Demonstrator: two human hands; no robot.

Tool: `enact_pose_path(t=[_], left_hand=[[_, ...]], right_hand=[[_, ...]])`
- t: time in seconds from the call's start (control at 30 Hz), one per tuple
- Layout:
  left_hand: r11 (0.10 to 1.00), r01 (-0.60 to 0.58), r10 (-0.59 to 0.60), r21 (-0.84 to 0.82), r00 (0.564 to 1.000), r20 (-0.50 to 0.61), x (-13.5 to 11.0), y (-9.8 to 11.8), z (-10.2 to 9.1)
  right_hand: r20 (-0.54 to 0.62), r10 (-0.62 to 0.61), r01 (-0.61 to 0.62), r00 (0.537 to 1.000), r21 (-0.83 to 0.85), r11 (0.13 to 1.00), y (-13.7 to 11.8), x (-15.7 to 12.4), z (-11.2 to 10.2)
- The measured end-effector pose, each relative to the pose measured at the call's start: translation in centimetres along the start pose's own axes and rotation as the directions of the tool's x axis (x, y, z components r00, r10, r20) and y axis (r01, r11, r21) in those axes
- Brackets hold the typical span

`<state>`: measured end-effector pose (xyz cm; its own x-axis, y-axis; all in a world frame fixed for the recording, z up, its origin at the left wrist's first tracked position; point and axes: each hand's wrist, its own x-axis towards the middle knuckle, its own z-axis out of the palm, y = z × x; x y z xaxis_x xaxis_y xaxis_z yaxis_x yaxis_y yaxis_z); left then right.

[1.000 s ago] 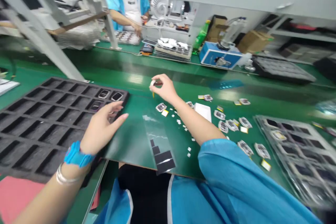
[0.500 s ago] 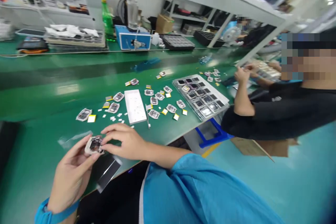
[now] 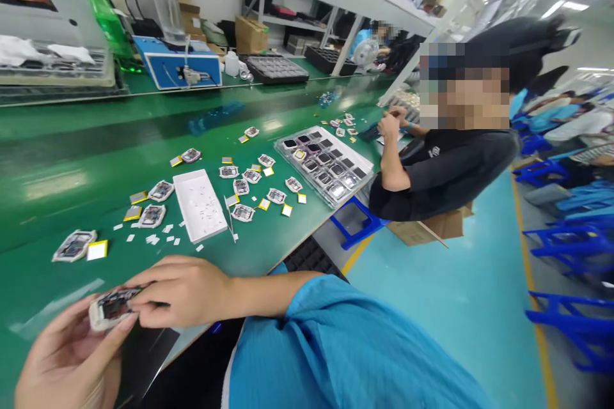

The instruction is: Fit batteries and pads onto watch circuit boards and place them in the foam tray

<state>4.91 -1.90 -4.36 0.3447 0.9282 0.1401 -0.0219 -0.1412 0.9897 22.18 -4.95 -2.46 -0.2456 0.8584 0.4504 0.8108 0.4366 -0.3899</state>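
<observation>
Low on the left, my left hand (image 3: 67, 358) is closed around an open smartwatch case (image 3: 108, 310), pale-rimmed, with dark circuit parts showing inside. My right hand (image 3: 185, 291) reaches in from the right, its thumb and fingers pinched at the right edge of the same case. Whether a small part is between those fingertips is hidden. Beyond my hands lie several similar watch cases (image 3: 74, 246), many beside a small silver-and-yellow battery (image 3: 97, 250). A white tray (image 3: 218, 229) of tiny pieces stands among them, with small white pads (image 3: 152, 239) scattered to its left.
A clear tray of dark square screens (image 3: 330, 201) stands to the right. Past it, a co-worker (image 3: 432, 166) in black works at the bench. A blue machine (image 3: 180, 67) and a green bottle (image 3: 103, 19) stand at the back. A blue stool (image 3: 357, 220) is under the bench edge.
The view has swung to the right, so the bench things and my hands appear farther left and my hands lower. Both hands stay at the watch case.
</observation>
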Motion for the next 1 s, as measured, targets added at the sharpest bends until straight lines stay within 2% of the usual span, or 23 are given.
enact_pose_path(t=[0.07, 0.13, 0.23, 0.3, 0.4, 0.5, 0.57, 0.6, 0.67, 0.73, 0.8, 0.9, 1.0], left_hand=[[0.994, 0.1, -0.106, -0.051, 0.986, -0.126, 0.2, 1.3, 1.0], [0.978, 0.161, -0.182, -0.13, 0.968, -0.172, 0.4, 2.6, 2.0], [0.921, 0.197, -0.242, -0.337, 0.966, -0.096, 0.8, 3.8, 2.3], [0.863, 0.246, -0.291, -0.442, 0.956, -0.036, 0.8, 4.2, 1.9], [0.771, 0.326, -0.366, -0.547, 0.93, 0.04, 0.7, 4.6, 0.8], [0.717, 0.373, -0.393, -0.589, 0.914, 0.101, 0.4, 4.8, -0.1], [0.709, 0.377, -0.386, -0.596, 0.915, 0.119, 0.3, 4.7, -0.5], [0.706, 0.372, -0.379, -0.603, 0.917, 0.123, 0.3, 4.6, -0.6], [0.695, 0.358, -0.357, -0.624, 0.925, 0.132, 0.2, 4.4, -0.7], [0.682, 0.342, -0.332, -0.647, 0.932, 0.143, 0.2, 4.2, -0.8], [0.675, 0.322, -0.303, -0.663, 0.941, 0.149, 0.2, 4.0, -0.9], [0.674, 0.294, -0.269, -0.678, 0.952, 0.146, 0.1, 3.8, -1.0], [0.683, 0.271, -0.255, -0.678, 0.959, 0.127, -0.1, 3.7, -0.9]], right_hand=[[-0.016, -0.007, 0.007, 1.0, -0.007, 1.0, -0.2, 0.0, -0.1], [-0.071, -0.006, 0.007, 0.997, 0.011, 1.0, -0.6, 0.0, -0.4], [-0.211, -0.003, 0.032, 0.977, 0.137, 0.99, -1.0, 0.3, -1.2], [-0.283, 0.048, 0.022, 0.958, 0.24, 0.971, -0.4, 0.7, -2.3], [-0.308, 0.207, -0.135, 0.928, 0.241, 0.961, 2.1, 1.4, -4.7], [-0.219, 0.43, -0.437, 0.876, 0.02, 0.899, 5.5, 2.1, -6.6], [-0.161, 0.482, -0.498, 0.861, -0.08, 0.863, 6.3, 2.2, -7.0], [-0.135, 0.473, -0.484, 0.87, -0.06, 0.873, 5.9, 2.2, -7.0], [-0.082, 0.426, -0.412, 0.901, 0.149, 0.899, 3.9, 2.0, -6.3], [-0.016, 0.384, -0.341, 0.923, 0.428, 0.837, 0.9, 1.8, -5.1], [0.01, 0.363, -0.303, 0.932, 0.572, 0.762, -1.8, 1.7, -4.0], [-0.028, 0.376, -0.275, 0.926, 0.632, 0.725, -3.6, 2.1, -3.2], [-0.086, 0.316, -0.211, 0.945, 0.577, 0.789, -3.6, 2.7, -3.3]])
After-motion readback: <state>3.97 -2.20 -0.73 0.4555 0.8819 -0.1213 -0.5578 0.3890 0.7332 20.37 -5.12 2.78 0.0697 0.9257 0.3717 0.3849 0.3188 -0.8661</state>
